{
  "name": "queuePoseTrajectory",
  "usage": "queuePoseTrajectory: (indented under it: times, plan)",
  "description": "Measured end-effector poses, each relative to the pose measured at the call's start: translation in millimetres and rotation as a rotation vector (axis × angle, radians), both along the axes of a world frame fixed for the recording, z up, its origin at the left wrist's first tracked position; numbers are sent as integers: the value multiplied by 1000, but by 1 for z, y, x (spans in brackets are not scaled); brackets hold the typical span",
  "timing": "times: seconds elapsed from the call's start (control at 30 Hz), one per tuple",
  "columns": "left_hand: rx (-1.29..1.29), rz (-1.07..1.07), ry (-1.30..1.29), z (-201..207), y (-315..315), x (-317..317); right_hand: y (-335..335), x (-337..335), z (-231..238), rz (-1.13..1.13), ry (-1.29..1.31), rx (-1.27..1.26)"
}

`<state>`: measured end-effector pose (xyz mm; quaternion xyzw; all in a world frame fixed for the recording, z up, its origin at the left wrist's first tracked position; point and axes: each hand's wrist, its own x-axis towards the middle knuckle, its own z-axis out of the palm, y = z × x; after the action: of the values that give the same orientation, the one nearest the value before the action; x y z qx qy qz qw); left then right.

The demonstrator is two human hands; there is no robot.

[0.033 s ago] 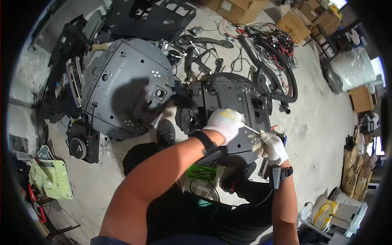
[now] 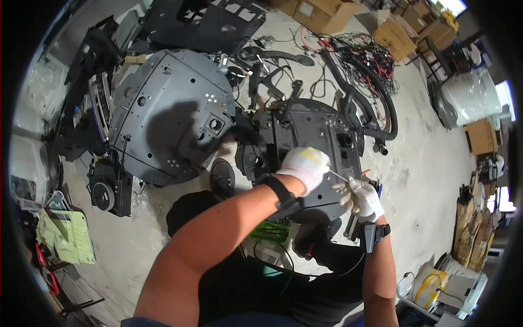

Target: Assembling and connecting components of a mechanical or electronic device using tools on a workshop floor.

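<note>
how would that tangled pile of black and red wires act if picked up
The wire pile would probably sag, as its thin strands curve loosely. It would likely come up as one clump, since the loops are tangled.

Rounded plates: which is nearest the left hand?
The darker plate, farther right, with the left hand over it; the lighter grey plate lies to its left.

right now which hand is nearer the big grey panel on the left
Left. The left hand is to the right of the grey panel, over the dark panel; the right hand is farther right.
</note>
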<state>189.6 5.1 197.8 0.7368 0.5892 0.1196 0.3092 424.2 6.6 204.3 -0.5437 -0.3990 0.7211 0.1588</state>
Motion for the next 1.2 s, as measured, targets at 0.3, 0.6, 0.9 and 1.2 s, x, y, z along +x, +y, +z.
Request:
queuePoseTrajectory:
  times: [0.3,0.6,0.9,1.2]
  plan:
    - [301,166,-273,33,-9,6,58,-63,-76,-110,-197,652]
    - [391,282,-374,42,6,-17,157,-163,-133,266,-620,418]
    - [356,411,-477,40,27,-31,200,-183,-206,553,-923,658]
    - [417,455,-504,43,29,-33,193,-205,-190,580,-929,571]
